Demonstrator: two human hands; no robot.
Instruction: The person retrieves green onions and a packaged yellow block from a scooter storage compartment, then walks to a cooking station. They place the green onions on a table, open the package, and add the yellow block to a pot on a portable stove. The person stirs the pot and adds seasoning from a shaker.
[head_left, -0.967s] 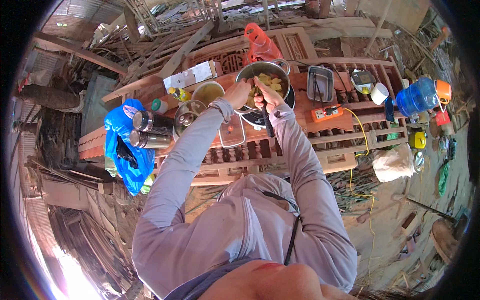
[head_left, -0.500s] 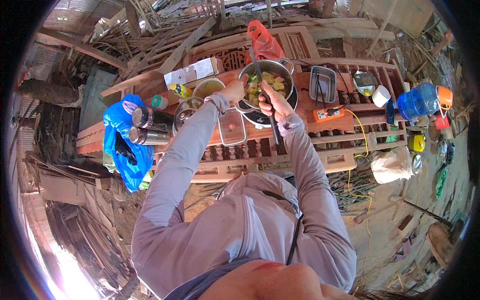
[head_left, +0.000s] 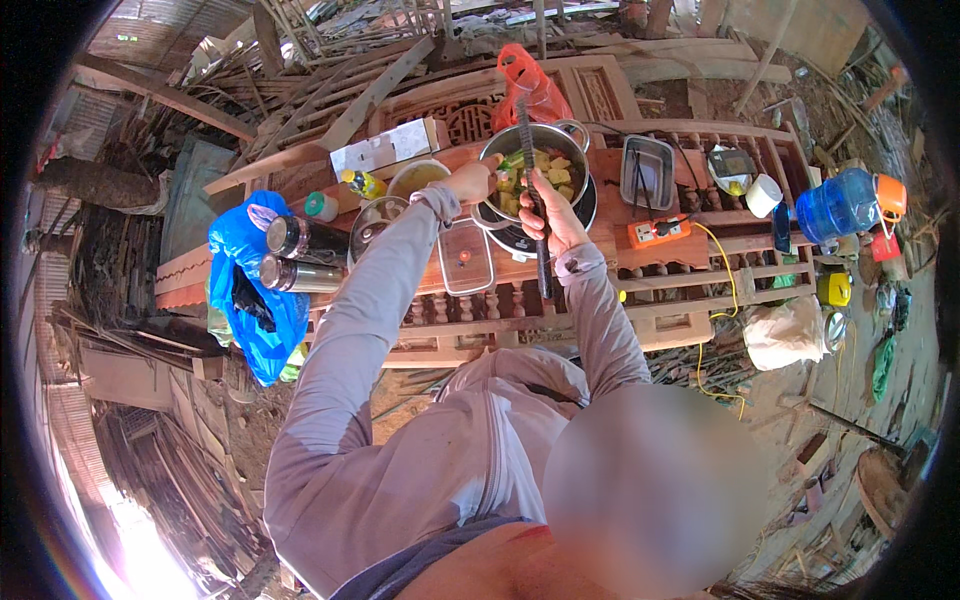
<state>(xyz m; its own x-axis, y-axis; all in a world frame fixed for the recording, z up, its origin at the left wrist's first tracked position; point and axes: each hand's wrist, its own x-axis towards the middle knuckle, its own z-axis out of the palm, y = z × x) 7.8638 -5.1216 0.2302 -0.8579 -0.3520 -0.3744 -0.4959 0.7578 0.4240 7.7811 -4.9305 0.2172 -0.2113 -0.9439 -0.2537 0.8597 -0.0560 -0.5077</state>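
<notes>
My right hand (head_left: pixel 557 216) is wrapped round a long, slim, dark tool (head_left: pixel 543 265). Its upper end rises across the steel pot (head_left: pixel 577 150), and its kind is not clear. Yellow chunks (head_left: pixel 556 172) and some green pieces lie in the pot, which stands on a round black-topped base (head_left: pixel 512 238). At the pot's left rim is my left hand (head_left: pixel 470 184), fingers closed; whatever they hold, if anything, is hidden. A bowl of yellowish liquid (head_left: pixel 418 176) sits just left of that hand. Below it lies a clear rectangular container (head_left: pixel 467 275).
Right of the pot are a steel tray (head_left: pixel 647 172), an orange power strip (head_left: pixel 660 230) with a yellow cord, and a white cup (head_left: pixel 763 195). Two flasks (head_left: pixel 300 273) and a blue bag (head_left: pixel 240 240) occupy the left end. A red bag (head_left: pixel 530 80) stands behind the pot.
The dark tool has swung more upright, its top end moving right and its lower end leftward. My right hand has shifted slightly down; my left hand stays at the rim.
</notes>
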